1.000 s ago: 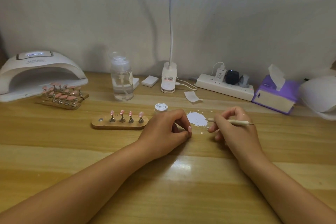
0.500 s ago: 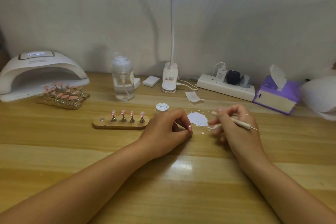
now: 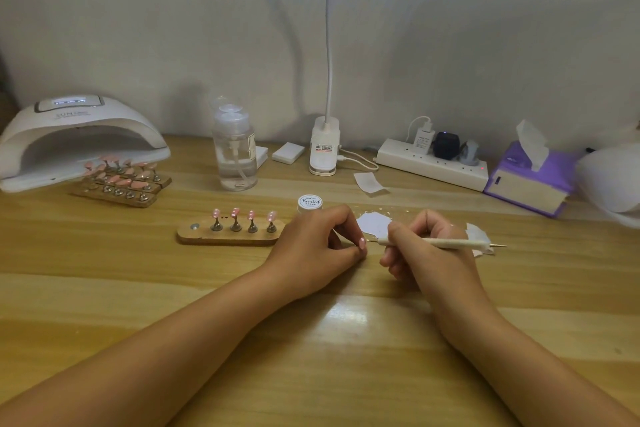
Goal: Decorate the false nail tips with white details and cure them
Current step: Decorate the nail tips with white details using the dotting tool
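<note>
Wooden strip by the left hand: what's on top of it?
Four pink nail tips on metal stands, plus a bare metal disc at the left end of the wooden strip. The left hand hides its right end.

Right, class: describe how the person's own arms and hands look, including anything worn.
The left forearm and right forearm are bare, with no sleeves in view. The left hand and right hand wear no gloves; no rings, bracelets or watch show.

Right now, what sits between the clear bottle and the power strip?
In the head view, a small white block and the lamp's white base stand between the bottle and power strip.
</note>
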Demonstrator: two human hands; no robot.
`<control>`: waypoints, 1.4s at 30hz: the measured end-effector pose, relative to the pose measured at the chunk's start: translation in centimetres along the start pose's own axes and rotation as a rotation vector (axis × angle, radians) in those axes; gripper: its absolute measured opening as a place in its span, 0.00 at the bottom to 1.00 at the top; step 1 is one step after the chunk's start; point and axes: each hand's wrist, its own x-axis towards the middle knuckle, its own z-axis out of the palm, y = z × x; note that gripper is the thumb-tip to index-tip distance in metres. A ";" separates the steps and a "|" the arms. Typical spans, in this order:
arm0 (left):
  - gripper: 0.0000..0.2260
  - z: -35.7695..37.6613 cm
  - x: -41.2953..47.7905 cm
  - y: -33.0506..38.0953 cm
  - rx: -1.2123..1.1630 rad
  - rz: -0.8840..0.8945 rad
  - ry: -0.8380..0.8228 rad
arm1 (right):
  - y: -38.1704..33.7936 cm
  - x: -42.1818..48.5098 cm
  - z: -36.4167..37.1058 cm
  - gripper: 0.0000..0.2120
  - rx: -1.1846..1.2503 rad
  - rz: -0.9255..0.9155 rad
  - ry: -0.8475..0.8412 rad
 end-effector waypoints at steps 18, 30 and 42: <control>0.09 0.0 0.0 -0.1 0.003 0.002 0.002 | 0.3 0.0 0.0 0.10 -0.119 -0.014 -0.049; 0.09 -0.1 0.0 0.0 0.010 0.008 -0.002 | 0.0 -0.2 0.1 0.08 -0.109 0.000 -0.041; 0.08 0.0 0.0 -0.1 -0.007 -0.010 -0.006 | -0.4 0.6 -1.1 0.12 -0.094 -0.194 0.177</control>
